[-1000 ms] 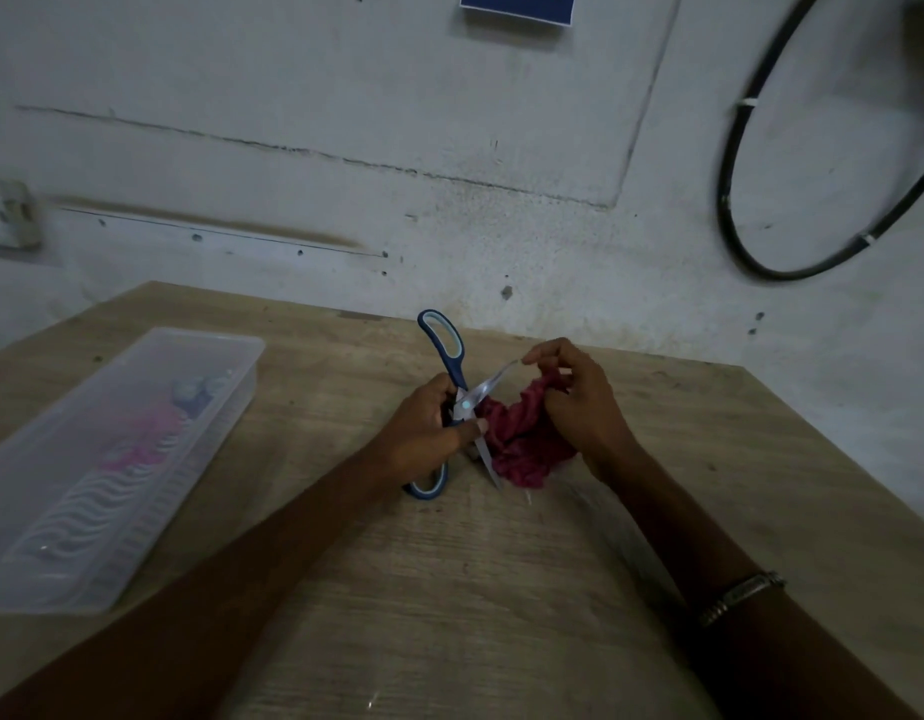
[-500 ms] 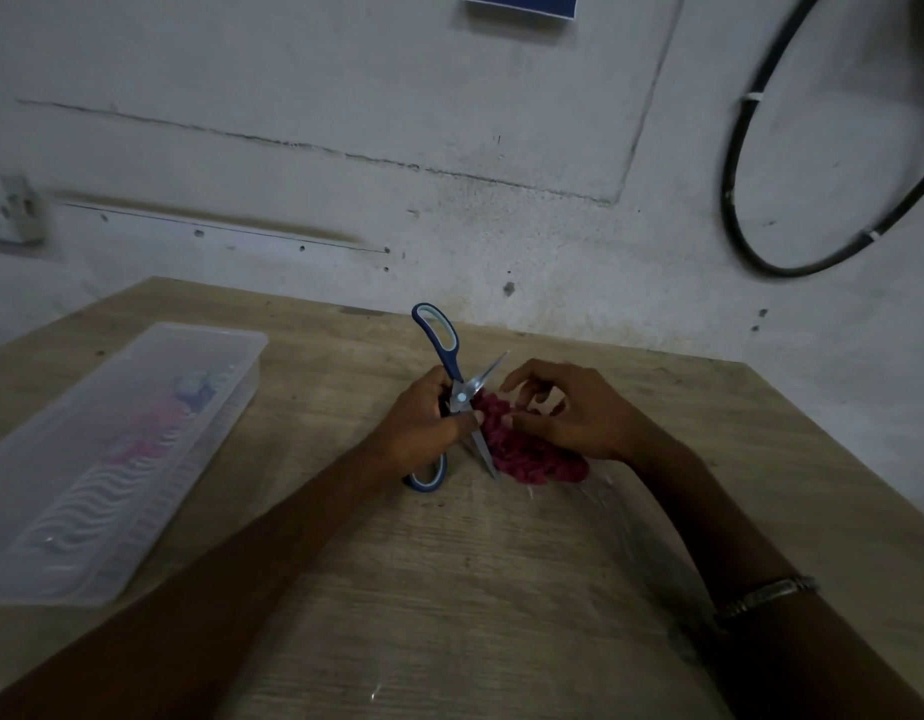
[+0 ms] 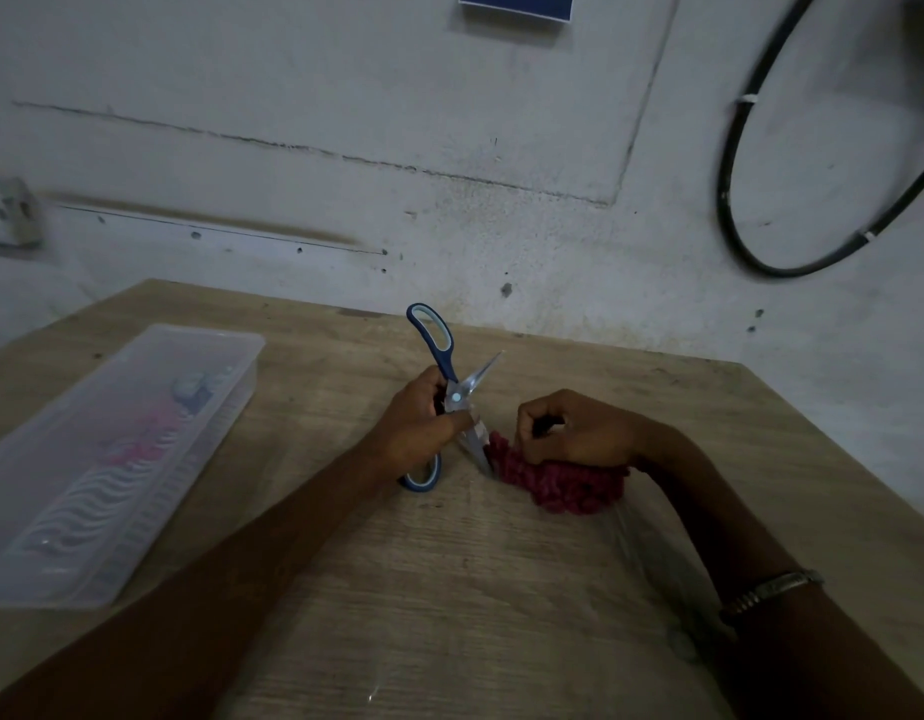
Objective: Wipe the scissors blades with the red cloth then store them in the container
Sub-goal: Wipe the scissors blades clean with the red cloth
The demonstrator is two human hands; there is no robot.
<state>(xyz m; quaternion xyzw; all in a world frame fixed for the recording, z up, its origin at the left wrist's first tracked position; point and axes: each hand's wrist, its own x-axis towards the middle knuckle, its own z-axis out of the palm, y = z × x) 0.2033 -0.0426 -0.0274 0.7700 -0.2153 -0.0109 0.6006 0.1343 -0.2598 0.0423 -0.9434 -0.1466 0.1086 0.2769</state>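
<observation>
Head view, nearest first: the right hand [image 3: 579, 433] rests knuckles-up on the bunched red cloth [image 3: 558, 483], its fingers curled down into the fabric and pressing it onto the tabletop [image 3: 449, 615]. That cloth looks soft and limp, so it should crumple to whatever shape grips it and wrap easily round an edge. Just left of it the left hand [image 3: 418, 433] is clenched around the scissors [image 3: 452, 397] near the pivot, with the lower blue loop showing below the palm. They are splayed open in an X: one blade slants down toward the tabletop with its tip at the cloth's left edge, the other blade points up and to the right, and the upper handle loop stands up and away toward the wall. These are likely rigid and fairly light, with smooth steel that could slip and edges that cut, so the plastic handles or the pivot are the safe hold. Farther left, well apart, lies the translucent container [image 3: 153, 366], long axis running away from the viewer.
</observation>
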